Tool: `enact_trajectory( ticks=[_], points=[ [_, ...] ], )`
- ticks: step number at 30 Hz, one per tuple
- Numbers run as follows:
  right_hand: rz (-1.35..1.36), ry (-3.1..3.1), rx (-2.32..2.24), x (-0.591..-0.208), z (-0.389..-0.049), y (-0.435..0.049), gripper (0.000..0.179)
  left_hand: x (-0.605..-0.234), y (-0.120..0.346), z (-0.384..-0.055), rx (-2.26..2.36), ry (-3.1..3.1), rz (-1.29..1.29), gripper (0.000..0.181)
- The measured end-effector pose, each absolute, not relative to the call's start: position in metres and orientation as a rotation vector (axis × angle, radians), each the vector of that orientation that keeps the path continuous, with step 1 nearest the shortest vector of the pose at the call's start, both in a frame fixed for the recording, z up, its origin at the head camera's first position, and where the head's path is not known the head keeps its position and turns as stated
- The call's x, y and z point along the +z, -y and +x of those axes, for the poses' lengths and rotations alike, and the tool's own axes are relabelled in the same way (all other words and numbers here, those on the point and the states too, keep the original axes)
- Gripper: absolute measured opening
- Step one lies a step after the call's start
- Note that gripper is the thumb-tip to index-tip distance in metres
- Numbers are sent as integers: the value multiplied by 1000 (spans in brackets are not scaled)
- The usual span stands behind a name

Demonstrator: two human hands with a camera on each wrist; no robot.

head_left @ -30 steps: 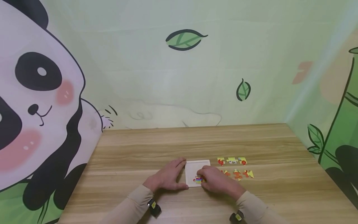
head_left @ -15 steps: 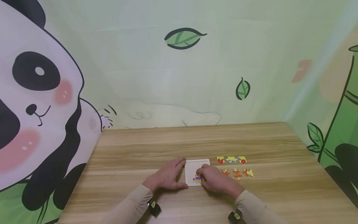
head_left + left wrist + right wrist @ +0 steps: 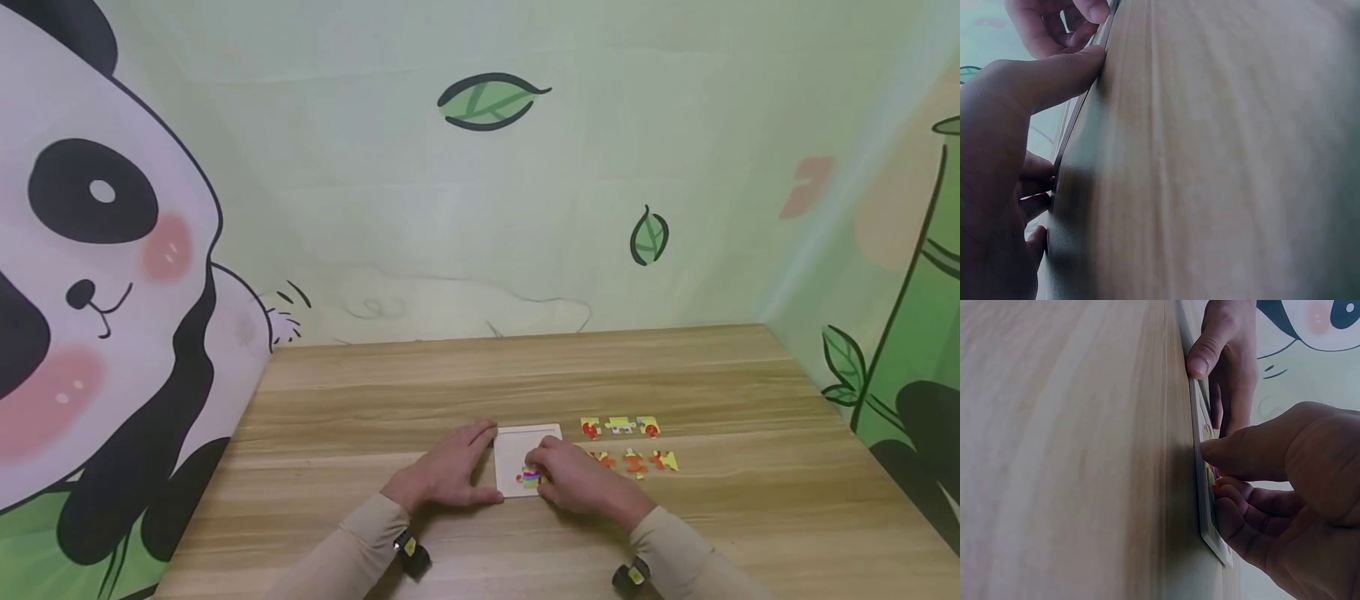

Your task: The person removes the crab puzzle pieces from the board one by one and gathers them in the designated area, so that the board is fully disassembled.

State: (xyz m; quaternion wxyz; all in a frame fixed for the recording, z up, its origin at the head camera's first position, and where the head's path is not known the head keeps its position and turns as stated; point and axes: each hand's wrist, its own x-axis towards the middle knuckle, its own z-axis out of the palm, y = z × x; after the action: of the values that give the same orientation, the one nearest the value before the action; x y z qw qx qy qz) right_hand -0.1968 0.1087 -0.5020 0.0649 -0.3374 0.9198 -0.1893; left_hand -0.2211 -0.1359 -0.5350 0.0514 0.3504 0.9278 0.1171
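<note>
A small white puzzle tray (image 3: 517, 446) lies flat on the wooden table. My left hand (image 3: 450, 468), fingers and thumb extended, steadies its left side, with the thumb by the near corner. Over the tray's near right part my right hand (image 3: 581, 479) has curled fingers. Its thumb and fingertips pinch a jigsaw puzzle piece (image 3: 1215, 487), mostly hidden; a bit of red shows in the right wrist view. Just left of those fingertips, colourful puzzle pieces (image 3: 528, 477) with rainbow stripes sit inside the tray. In the left wrist view, the left thumb (image 3: 1075, 72) rests along the tray edge.
Right of the tray, loose yellow and red pieces (image 3: 620, 426) form a far row. A nearer row of orange and red pieces (image 3: 634, 461) is partly covered by the right hand. A printed panda backdrop stands behind the wooden table (image 3: 360, 392).
Both hands keep their places at the tray, and the pieces lie as before. The whole head view has shifted slightly.
</note>
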Motion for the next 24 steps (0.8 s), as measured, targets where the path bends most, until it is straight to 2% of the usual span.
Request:
enact_trajectory(
  ticks=[24],
  points=[
    [-1039, -2762, -674, -505, -198, -112, 29, -530, 136, -219, 363, -2839, 1084, 100]
  ],
)
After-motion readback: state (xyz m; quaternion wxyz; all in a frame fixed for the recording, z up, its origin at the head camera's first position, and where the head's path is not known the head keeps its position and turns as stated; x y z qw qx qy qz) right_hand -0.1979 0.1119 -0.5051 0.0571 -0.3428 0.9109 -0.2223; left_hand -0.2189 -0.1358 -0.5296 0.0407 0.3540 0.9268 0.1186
